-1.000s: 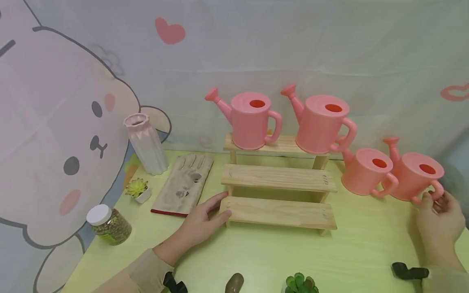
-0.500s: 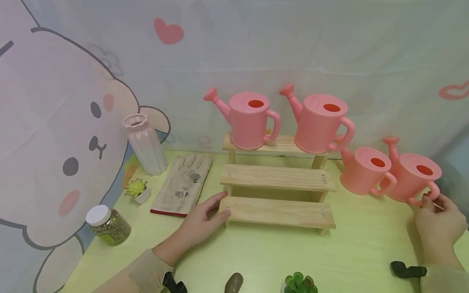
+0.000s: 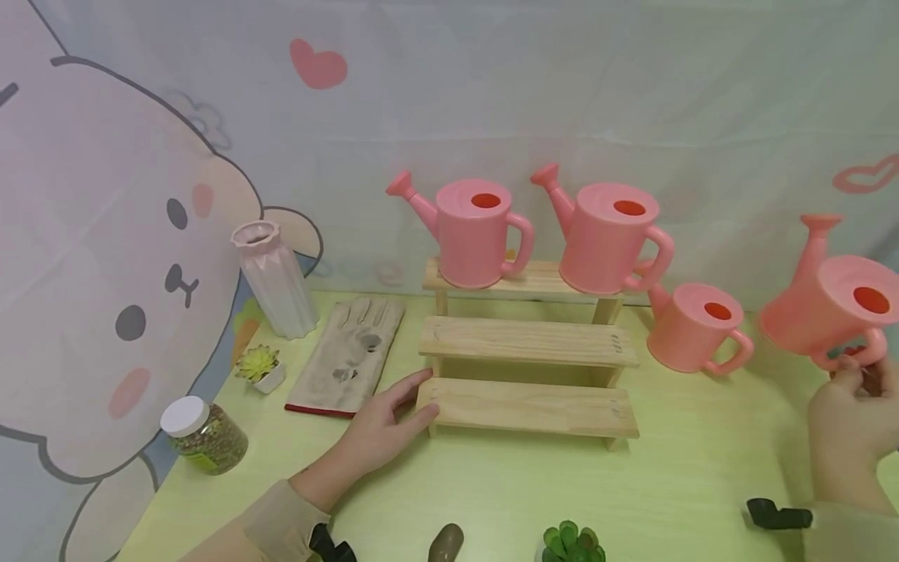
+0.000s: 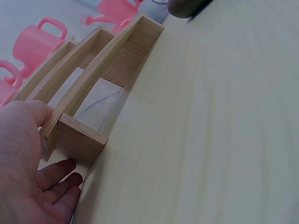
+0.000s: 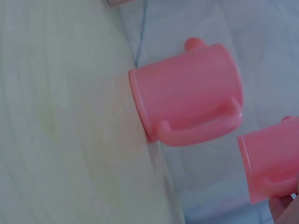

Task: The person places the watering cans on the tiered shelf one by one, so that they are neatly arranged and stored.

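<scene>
A small three-step wooden plant stand is held at its left end by my left hand. In the left wrist view the thumb lies on the lowest board, with several fingers bent beside the leg below. At the far right, my right hand grips the handle of a pink watering can, which hangs raised and tilted. A second pink watering can stands on the table, left of that hand. Two larger pink watering cans, one left and one right, stand on the stand's top step.
Left of the stand lie a beige glove, a ribbed vase, a small potted succulent and a white-lidded jar. Near the front edge are a brown rounded object and a green succulent. A printed cloth hangs behind.
The watering can in my right hand has risen off the table and moved right, away from its neighbour. My left hand has stayed at the stand's end.
</scene>
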A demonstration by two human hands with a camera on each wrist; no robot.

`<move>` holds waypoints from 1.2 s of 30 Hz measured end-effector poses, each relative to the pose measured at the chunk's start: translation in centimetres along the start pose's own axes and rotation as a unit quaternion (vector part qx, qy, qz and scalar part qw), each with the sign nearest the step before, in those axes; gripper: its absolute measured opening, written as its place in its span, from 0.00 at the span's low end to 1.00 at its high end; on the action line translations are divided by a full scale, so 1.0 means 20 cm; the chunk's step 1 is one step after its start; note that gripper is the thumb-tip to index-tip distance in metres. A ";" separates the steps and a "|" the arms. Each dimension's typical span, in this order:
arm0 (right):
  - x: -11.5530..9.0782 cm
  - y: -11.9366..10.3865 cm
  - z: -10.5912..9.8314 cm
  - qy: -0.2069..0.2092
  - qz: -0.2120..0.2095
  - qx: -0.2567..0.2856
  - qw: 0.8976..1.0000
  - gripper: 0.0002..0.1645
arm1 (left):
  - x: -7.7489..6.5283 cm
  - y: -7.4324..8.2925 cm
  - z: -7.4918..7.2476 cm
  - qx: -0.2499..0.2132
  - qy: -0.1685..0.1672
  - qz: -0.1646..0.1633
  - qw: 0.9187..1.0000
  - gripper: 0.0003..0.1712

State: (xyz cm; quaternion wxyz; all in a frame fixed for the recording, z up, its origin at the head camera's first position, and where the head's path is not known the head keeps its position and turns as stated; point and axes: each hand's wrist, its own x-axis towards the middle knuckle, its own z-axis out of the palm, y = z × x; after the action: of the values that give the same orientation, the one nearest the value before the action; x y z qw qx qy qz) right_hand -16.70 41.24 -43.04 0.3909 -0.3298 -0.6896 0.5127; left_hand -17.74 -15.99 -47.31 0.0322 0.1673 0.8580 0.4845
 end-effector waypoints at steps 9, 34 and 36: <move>-0.18 -0.28 0.03 0.027 -0.094 0.038 0.994 0.10 | 0.00 0.00 0.00 -0.003 0.003 0.007 1.000 0.35; -0.81 -0.70 0.08 -0.204 -0.312 0.375 0.849 0.21 | 0.00 0.00 0.00 -0.001 0.004 0.007 1.000 0.36; -0.86 -0.70 0.10 -0.243 -0.320 0.387 0.830 0.21 | 0.00 0.00 0.00 -0.001 0.003 0.007 1.000 0.36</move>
State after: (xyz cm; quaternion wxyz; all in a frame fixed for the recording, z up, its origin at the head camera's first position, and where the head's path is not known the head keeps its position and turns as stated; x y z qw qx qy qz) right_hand -11.08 22.08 -33.27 0.4483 0.2225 -0.5744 0.6478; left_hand -17.85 -16.00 -47.36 0.0263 0.1717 0.8565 0.4860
